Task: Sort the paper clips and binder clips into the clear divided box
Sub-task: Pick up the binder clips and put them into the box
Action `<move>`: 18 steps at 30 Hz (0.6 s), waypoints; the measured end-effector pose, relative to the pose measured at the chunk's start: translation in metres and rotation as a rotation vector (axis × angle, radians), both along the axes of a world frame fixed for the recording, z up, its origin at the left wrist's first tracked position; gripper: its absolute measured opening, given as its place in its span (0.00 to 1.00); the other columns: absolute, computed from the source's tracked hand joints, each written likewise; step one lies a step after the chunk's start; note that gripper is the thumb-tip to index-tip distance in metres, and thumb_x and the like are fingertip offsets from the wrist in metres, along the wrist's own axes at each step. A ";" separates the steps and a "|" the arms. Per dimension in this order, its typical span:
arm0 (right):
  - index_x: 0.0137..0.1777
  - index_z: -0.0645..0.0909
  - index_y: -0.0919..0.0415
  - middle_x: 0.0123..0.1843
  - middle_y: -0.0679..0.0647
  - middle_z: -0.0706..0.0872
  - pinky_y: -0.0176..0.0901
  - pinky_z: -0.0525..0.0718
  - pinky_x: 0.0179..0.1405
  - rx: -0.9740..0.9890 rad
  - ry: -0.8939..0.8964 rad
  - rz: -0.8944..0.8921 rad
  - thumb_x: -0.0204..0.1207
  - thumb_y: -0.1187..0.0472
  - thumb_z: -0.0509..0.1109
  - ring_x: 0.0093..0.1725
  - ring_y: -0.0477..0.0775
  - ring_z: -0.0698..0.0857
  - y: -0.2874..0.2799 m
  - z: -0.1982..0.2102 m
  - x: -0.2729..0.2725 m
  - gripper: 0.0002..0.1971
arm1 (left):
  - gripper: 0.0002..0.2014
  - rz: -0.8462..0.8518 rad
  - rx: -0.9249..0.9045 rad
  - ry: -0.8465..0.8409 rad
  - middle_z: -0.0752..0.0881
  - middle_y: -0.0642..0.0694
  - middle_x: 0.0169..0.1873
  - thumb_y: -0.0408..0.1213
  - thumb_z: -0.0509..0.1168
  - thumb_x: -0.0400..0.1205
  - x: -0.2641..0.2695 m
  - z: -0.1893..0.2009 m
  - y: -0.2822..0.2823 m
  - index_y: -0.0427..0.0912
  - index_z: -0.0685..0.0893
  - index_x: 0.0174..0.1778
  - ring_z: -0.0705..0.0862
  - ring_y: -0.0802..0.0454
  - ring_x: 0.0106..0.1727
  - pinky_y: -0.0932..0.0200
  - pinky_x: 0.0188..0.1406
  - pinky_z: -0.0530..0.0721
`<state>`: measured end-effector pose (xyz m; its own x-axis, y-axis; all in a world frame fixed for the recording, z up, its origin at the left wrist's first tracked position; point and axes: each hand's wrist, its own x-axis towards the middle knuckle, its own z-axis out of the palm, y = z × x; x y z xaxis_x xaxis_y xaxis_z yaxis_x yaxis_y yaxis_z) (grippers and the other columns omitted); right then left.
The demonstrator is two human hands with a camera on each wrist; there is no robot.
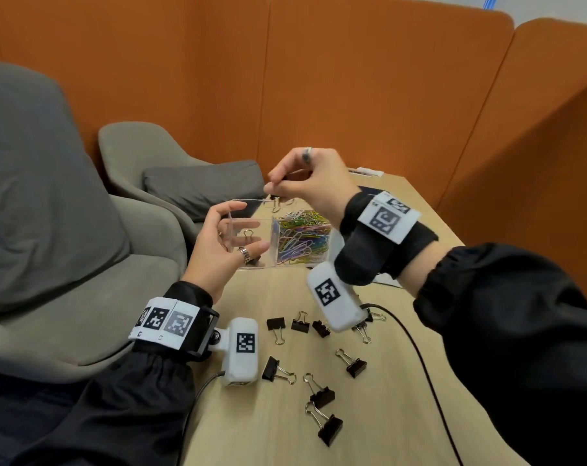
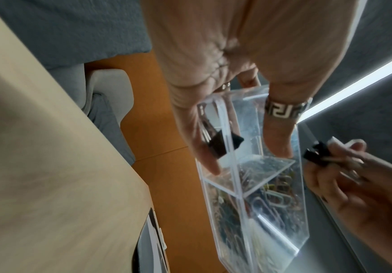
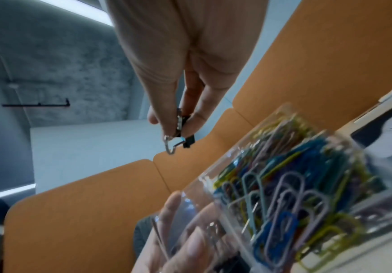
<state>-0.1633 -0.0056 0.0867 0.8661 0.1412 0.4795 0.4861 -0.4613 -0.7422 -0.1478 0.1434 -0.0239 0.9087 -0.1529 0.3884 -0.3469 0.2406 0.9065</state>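
Note:
My left hand [image 1: 251, 227] grips the left end of the clear divided box [image 1: 285, 266], lifted and tilted above the table; the ringed thumb [image 2: 281, 133] lies on its near wall. Its right compartment is packed with coloured paper clips [image 1: 302, 237] [image 3: 283, 194]. A black binder clip [image 1: 248, 235] [image 2: 216, 142] lies in the left compartment. My right hand [image 1: 272, 188] is above the box's far edge and pinches another black binder clip [image 3: 182, 129] [image 2: 319, 153] between thumb and fingers. Several loose binder clips [image 1: 319, 395] lie on the table near me.
The light wooden table [image 1: 386, 415] ends just left of my left wrist, with grey armchairs [image 1: 50, 230] beyond it. A black cable [image 1: 419, 358] runs across the table on the right. Orange partitions [image 1: 352, 79] enclose the space. A dark flat item [image 1: 369, 190] lies behind the box.

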 end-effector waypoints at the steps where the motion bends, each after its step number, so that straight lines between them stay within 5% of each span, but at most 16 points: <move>1: 0.32 0.81 0.57 0.34 0.52 0.86 0.44 0.88 0.44 -0.039 -0.018 -0.009 0.65 0.71 0.79 0.36 0.49 0.85 0.006 -0.003 0.004 0.11 | 0.28 -0.008 0.006 0.003 0.84 0.43 0.53 0.24 0.73 0.69 -0.001 0.000 -0.001 0.55 0.74 0.58 0.85 0.45 0.49 0.41 0.41 0.89; 3: 0.30 0.80 0.54 0.32 0.48 0.85 0.44 0.87 0.45 -0.118 -0.048 -0.029 0.64 0.70 0.79 0.35 0.48 0.84 0.014 -0.009 0.009 0.13 | 0.29 -0.020 0.017 0.007 0.84 0.43 0.54 0.24 0.73 0.70 -0.002 0.000 -0.002 0.56 0.75 0.60 0.86 0.45 0.50 0.42 0.41 0.89; 7: 0.30 0.78 0.51 0.34 0.43 0.80 0.27 0.79 0.34 -0.212 -0.115 -0.093 0.61 0.67 0.81 0.34 0.44 0.80 0.020 -0.018 0.012 0.15 | 0.30 -0.023 0.014 0.021 0.84 0.42 0.54 0.27 0.74 0.69 -0.002 0.000 -0.003 0.55 0.74 0.63 0.86 0.46 0.50 0.38 0.44 0.88; 14: 0.35 0.80 0.58 0.31 0.46 0.82 0.28 0.81 0.33 -0.209 -0.131 -0.077 0.62 0.70 0.80 0.31 0.45 0.82 0.018 -0.031 0.010 0.12 | 0.32 -0.003 0.021 0.016 0.82 0.45 0.53 0.26 0.74 0.70 -0.002 0.001 -0.003 0.58 0.75 0.64 0.86 0.42 0.52 0.34 0.50 0.86; 18: 0.37 0.80 0.59 0.34 0.52 0.87 0.40 0.86 0.42 -0.230 -0.116 -0.069 0.66 0.70 0.78 0.38 0.54 0.89 0.017 -0.032 0.009 0.09 | 0.32 -0.007 0.028 0.000 0.83 0.44 0.53 0.25 0.75 0.69 -0.002 0.000 -0.003 0.57 0.74 0.64 0.86 0.43 0.53 0.42 0.50 0.87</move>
<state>-0.1543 0.0110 0.0551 0.8186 0.2005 0.5382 0.5234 -0.6463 -0.5553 -0.1497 0.1401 -0.0237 0.9075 -0.1703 0.3840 -0.3455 0.2175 0.9129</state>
